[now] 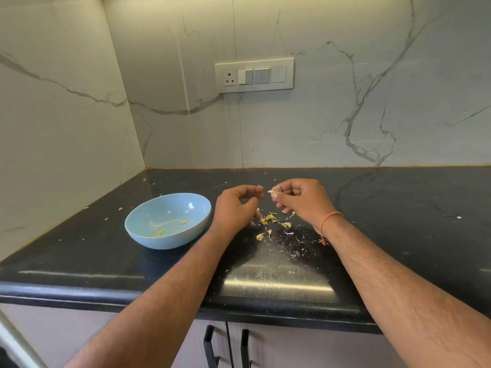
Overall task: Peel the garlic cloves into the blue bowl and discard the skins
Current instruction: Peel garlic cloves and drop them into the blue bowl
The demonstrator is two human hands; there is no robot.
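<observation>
A light blue bowl (170, 221) stands on the black counter left of my hands, with two small yellowish garlic bits inside. My right hand (300, 200) pinches a pale garlic clove (271, 192) between thumb and fingers, its tip pointing left. My left hand (236, 205) hovers just left of it with fingers curled, a tiny white scrap of skin at its fingertips. Several loose garlic pieces and skins (271, 221) lie on the counter under and between both hands.
The black counter (106, 261) is sprinkled with white skin flakes, thickest in front of my hands. Marble walls close the left side and the back, with a switch panel (254, 75) on the back wall. Cabinet handles (210, 346) sit below the front edge.
</observation>
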